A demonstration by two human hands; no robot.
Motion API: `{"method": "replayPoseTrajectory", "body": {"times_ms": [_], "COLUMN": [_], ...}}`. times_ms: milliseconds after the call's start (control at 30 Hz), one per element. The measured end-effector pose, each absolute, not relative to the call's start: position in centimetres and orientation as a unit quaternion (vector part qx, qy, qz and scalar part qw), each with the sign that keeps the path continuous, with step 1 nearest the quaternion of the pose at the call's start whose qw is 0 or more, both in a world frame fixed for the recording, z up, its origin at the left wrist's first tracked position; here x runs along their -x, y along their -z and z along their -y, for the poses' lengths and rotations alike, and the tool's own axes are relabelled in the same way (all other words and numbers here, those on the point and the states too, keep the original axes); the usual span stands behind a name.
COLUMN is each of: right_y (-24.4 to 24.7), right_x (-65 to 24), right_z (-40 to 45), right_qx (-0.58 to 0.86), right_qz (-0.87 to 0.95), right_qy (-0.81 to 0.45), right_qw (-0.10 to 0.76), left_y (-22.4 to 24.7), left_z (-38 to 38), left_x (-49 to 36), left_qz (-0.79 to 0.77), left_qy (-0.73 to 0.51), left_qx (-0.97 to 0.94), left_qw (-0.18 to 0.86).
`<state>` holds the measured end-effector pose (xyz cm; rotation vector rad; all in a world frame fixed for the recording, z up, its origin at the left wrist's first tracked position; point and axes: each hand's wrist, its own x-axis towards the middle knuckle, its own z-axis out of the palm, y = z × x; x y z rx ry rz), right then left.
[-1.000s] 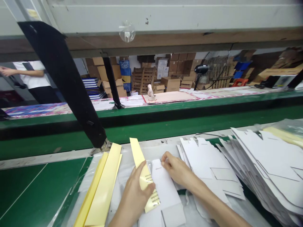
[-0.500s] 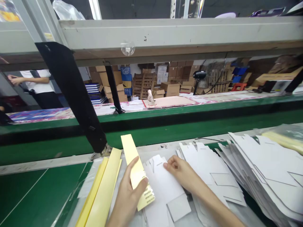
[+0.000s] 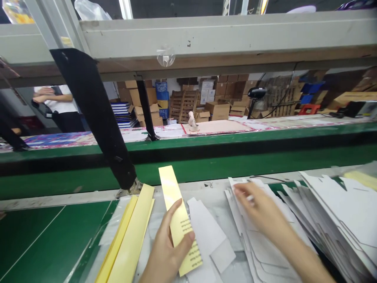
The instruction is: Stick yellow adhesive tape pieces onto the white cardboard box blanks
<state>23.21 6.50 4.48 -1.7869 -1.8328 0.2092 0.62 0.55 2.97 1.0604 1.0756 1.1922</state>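
While our left hand [image 3: 166,247] grips a yellow strip [image 3: 178,220], our right hand [image 3: 259,206] meets a stack of white blanks [image 3: 259,255]

Our left hand is closed around the strip's lower half, which holds it tilted, with the printed end showing below our fingers. A loose white blank [image 3: 206,232] lies just right of that hand. Our right hand has its fingertips at the stack's edge; we cannot tell whether they pinch a sheet. Spare yellow strips [image 3: 129,236] lie just left of our left hand, on plastic over the green worktop [image 3: 44,236]. A taller fanned stack [image 3: 338,212] stands beyond our right hand, so each supply seems placed within its hand's reach.
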Motion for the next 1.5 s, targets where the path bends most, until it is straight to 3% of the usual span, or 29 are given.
{"method": "replayPoseTrajectory", "body": {"times_ms": [67, 333, 500, 600, 867, 1100, 1267, 1500], "right_y": [-3.2, -2.3, -3.7, -4.1, -3.7, -4.4, -2.2, -0.1], "right_x": [-19.5, -16.6, -16.5, -15.7, -14.8, -16.2, -17.9, -17.7], "right_z": [-5.4, -3.1, -3.1, -2.9, -2.7, -3.1, -5.3, -6.4], "right_qx": [0.609, 0.638, 0.569, 0.506, 0.511, 0.459, 0.554, 0.575], "right_qz": [0.733, 0.717, 0.701, 0.686, 0.648, 0.618, 0.600, 0.652], "right_qy": [-0.186, -0.262, -0.335, -0.416, -0.450, -0.527, -0.463, -0.409], "right_qw": [0.239, 0.101, 0.271, 0.317, 0.341, 0.359, 0.344, 0.277], "left_y": [-3.0, -2.7, -1.9, -1.9, -1.4, -0.9, -0.7, -0.3], "left_z": [-0.6, -0.9, -0.8, -0.6, -0.6, -0.8, -1.1, -1.2], "left_x": [-0.5, 0.0, -0.2, -0.3, -0.4, -0.6, -0.4, -0.4], "left_qz": [-0.468, -0.482, -0.482, -0.491, -0.482, -0.543, -0.594, -0.609], "left_qy": [-0.513, -0.501, -0.481, -0.469, -0.453, -0.441, -0.409, -0.383], "left_qx": [-0.465, -0.483, -0.528, -0.551, -0.562, -0.570, -0.558, -0.568], "left_qw": [0.549, 0.533, 0.508, 0.486, 0.496, 0.430, 0.409, 0.400]}}
